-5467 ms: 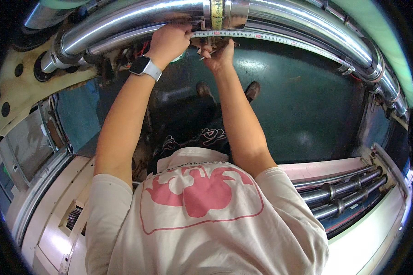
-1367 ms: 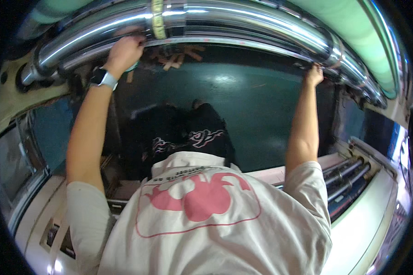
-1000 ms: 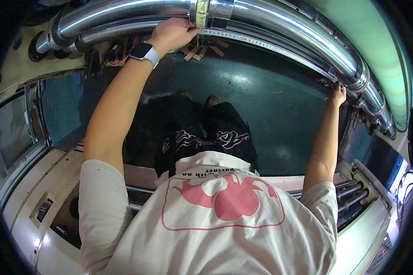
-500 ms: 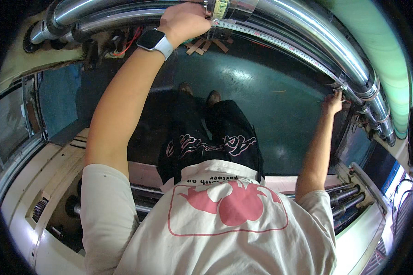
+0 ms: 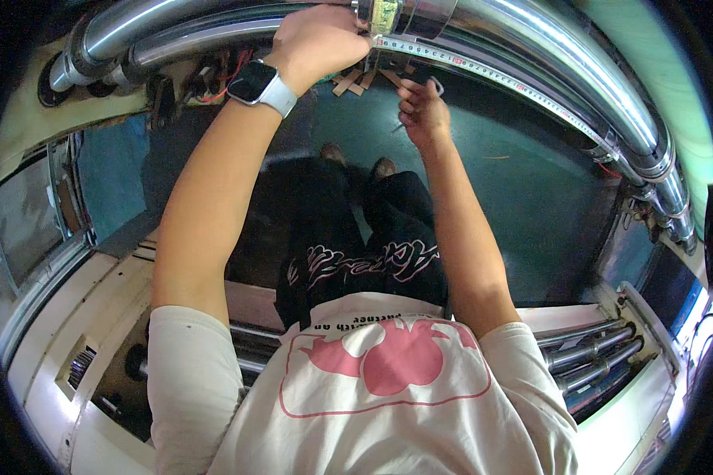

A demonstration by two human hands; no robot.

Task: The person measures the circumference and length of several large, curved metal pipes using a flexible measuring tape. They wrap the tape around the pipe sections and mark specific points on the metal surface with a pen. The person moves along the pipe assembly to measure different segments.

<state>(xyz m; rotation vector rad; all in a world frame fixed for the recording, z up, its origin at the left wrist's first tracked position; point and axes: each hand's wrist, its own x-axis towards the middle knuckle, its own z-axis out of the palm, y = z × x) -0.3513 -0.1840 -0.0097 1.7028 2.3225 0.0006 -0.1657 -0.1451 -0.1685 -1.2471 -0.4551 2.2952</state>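
Observation:
My left hand (image 5: 321, 41) is closed at the top, against the polished bar and beside a metal collar with a yellowish patch (image 5: 384, 16). Its fingertips are hidden, so what they grip does not show. A white ruler strip (image 5: 491, 74) with black and red marks starts by that hand and runs along the bar to the right. Below the strip, apart from it, my right hand (image 5: 425, 112) is raised with curled fingers. A small greyish curved piece (image 5: 439, 87) shows at its fingertips; its kind cannot be made out.
Large shiny rollers (image 5: 602, 87) arc across the top and right, with a pale green roller (image 5: 673, 87) behind. Strips of brown material (image 5: 352, 83) lie below the bar. Red wires (image 5: 218, 93) hang at the left. More rollers (image 5: 598, 356) sit in the machine frame behind me.
My right hand has left the far right end of the ruler strip and come back left, near the left hand. The left hand stays by the collar. The view has shifted slightly.

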